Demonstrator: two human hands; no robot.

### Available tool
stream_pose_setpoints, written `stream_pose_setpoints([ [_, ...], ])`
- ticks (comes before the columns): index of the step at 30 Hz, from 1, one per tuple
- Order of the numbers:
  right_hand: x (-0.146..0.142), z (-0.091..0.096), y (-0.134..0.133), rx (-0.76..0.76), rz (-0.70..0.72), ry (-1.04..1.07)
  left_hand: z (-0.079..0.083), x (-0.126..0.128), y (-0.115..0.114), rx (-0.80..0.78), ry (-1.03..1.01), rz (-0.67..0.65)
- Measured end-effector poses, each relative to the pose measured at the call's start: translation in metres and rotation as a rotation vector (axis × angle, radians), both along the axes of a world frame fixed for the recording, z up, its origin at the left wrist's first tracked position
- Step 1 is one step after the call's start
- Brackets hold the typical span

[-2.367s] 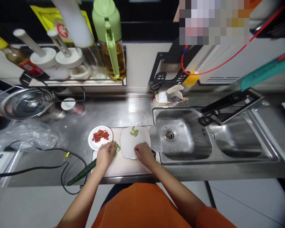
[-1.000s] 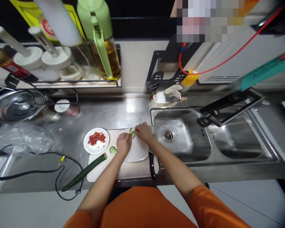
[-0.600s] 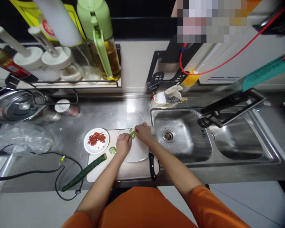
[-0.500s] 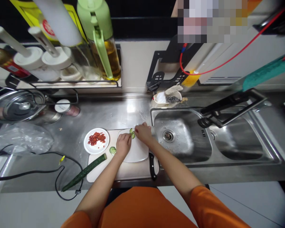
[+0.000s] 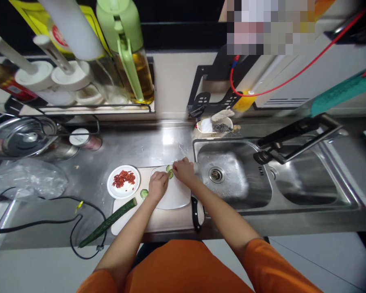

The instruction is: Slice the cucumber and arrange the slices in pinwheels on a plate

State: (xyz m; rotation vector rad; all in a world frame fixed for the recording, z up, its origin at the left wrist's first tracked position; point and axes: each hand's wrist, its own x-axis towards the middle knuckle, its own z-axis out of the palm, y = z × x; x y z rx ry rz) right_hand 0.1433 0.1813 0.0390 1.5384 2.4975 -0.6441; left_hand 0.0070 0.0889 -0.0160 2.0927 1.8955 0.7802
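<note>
Both hands have come together at the far half of the square plate (image 5: 177, 196): the left hand (image 5: 157, 187) is away from the spare slices (image 5: 144, 193) on the cutting board (image 5: 171, 221), and the right hand (image 5: 183, 171) is up from the plate's near half. Now both sets of fingertips are working at the cucumber slices (image 5: 171, 176) on that plate! Left fingers curled inward, right fingers bunched and bent down; whether either pinches a slice I can't tell, as knuckles block the view. Looks like the arranging step, slice beside slice, and the next move calls for a light touch that spares the neighbours. Shifted arms have bared the cut end of the cucumber (image 5: 110, 223) at left, plus the knife's black handle (image 5: 198, 215) at right.
</note>
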Motion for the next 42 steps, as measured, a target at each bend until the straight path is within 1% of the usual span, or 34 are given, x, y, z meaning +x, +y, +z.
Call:
stream_pose_setpoints([
  [9,0.0,-0.001,0.0,0.017,-0.008,0.019,-0.003,-0.001,0.001,0.05,0.009,-0.012],
  [19,0.0,-0.002,-0.002,0.05,-0.022,0.036,-0.003,0.0,0.001,0.027,0.017,-0.004],
  [22,0.003,-0.003,-0.008,0.084,-0.033,0.059,-0.003,-0.001,0.001,0.022,0.016,-0.01],
  [25,0.006,-0.004,-0.02,0.118,-0.045,0.086,-0.003,-0.001,0.001,0.029,0.012,-0.012],
  [28,0.006,-0.007,-0.032,0.125,-0.051,0.104,-0.003,-0.002,0.001,0.031,0.01,-0.024],
  [31,0.005,-0.008,-0.037,0.12,-0.071,0.097,-0.004,-0.002,0.001,0.029,0.007,-0.025],
  [42,0.004,-0.003,-0.03,0.11,-0.005,0.062,-0.006,0.0,0.002,0.045,0.011,0.001],
])
